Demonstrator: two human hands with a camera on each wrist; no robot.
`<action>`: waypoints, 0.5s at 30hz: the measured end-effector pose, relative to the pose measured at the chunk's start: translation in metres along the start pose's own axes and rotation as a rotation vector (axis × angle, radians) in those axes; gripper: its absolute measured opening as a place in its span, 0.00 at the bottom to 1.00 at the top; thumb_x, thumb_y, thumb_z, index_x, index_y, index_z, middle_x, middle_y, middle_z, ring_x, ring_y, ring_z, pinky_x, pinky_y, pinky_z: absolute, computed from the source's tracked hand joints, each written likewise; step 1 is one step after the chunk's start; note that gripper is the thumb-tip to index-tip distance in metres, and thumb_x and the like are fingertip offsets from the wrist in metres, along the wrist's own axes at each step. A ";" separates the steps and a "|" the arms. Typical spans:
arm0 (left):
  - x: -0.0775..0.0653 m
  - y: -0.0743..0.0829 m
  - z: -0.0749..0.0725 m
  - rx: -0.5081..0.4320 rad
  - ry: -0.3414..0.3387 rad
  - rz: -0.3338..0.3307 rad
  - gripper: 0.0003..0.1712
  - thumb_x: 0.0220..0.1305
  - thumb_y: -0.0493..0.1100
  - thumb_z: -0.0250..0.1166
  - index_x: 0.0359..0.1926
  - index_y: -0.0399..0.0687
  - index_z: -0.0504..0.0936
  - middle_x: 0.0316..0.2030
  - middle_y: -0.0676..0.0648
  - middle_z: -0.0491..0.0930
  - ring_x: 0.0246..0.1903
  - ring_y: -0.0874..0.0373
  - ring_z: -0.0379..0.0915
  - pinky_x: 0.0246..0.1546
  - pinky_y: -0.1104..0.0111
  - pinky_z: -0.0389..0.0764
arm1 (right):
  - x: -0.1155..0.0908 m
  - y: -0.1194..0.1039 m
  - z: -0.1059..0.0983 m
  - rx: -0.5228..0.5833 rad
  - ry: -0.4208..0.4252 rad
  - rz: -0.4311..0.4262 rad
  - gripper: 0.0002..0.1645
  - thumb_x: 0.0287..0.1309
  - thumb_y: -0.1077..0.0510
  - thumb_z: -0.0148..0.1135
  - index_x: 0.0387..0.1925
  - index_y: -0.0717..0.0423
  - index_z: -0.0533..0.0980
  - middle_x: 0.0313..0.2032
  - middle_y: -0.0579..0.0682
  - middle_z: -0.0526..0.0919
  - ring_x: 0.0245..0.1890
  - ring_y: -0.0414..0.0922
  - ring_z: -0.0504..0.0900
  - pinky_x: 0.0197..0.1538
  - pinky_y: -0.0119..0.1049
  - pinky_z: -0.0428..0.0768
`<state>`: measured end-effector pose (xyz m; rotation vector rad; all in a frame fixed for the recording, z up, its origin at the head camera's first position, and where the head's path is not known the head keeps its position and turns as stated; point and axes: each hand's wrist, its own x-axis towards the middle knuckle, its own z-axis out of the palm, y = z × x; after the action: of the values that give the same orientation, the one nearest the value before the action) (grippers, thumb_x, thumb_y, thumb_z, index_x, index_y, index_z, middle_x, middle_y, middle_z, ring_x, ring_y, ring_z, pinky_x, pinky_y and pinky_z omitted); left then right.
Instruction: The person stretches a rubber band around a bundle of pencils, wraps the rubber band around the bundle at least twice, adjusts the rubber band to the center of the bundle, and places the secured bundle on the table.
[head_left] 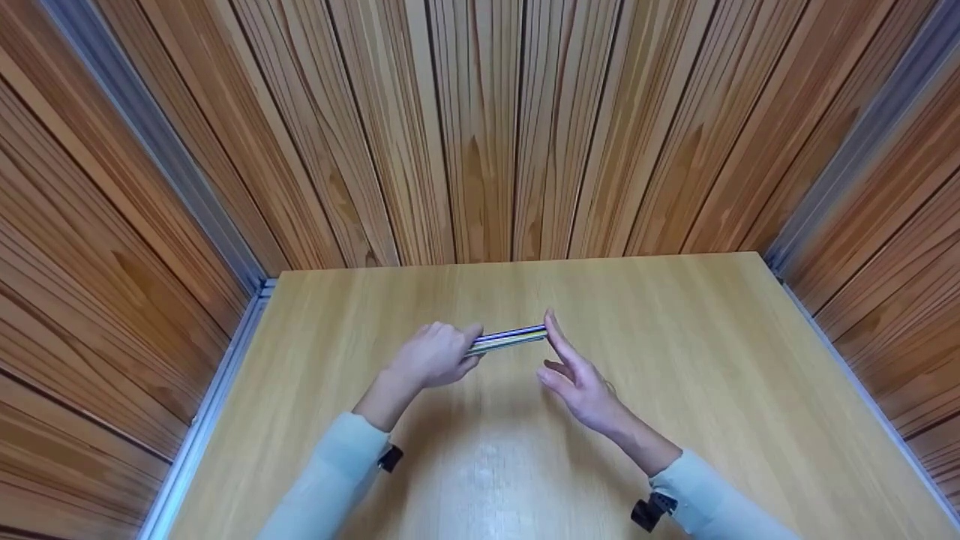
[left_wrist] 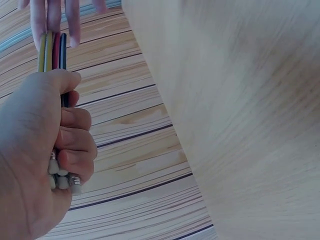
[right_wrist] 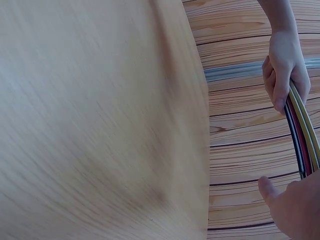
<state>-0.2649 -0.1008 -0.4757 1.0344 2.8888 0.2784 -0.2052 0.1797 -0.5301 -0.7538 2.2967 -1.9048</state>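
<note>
A bundle of several pencils [head_left: 514, 339] is held above the table by my left hand [head_left: 435, 355]. Its fingers curl round them in the left wrist view, where yellow, red and dark barrels stick out past the thumb. Pale eraser ends [left_wrist: 62, 181] show below the little finger. At the far ends of the pencils is my right hand [head_left: 583, 388], its fingers straight and touching those ends. The right thumb stands apart from the bundle. In the right wrist view the pencils [right_wrist: 299, 131] run between both hands; their far ends are hidden behind the right hand.
Beneath both hands lies the light wooden table [head_left: 360, 300]. Wood-plank walls [head_left: 480, 135] enclose its back and sides, with metal rails [head_left: 206, 397] along the edges. A small black device [head_left: 652, 511] is worn at the right wrist, another [head_left: 390, 458] at the left.
</note>
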 end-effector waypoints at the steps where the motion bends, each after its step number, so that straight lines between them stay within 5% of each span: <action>1: 0.000 0.000 0.001 -0.003 0.004 -0.002 0.11 0.84 0.47 0.65 0.54 0.45 0.77 0.27 0.50 0.73 0.25 0.57 0.68 0.27 0.69 0.65 | 0.000 0.000 0.000 0.001 0.005 0.010 0.52 0.84 0.64 0.55 0.91 0.60 0.34 0.93 0.60 0.31 0.93 0.66 0.37 0.85 0.71 0.62; 15: -0.002 0.001 -0.003 -0.013 0.003 -0.012 0.13 0.84 0.48 0.65 0.54 0.44 0.77 0.30 0.48 0.77 0.25 0.56 0.70 0.27 0.70 0.68 | -0.004 -0.005 0.002 0.002 -0.030 0.012 0.55 0.84 0.64 0.55 0.91 0.58 0.30 0.93 0.58 0.32 0.93 0.62 0.40 0.85 0.69 0.63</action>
<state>-0.2635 -0.1016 -0.4729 1.0156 2.8906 0.2973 -0.1996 0.1786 -0.5273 -0.7608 2.2768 -1.8769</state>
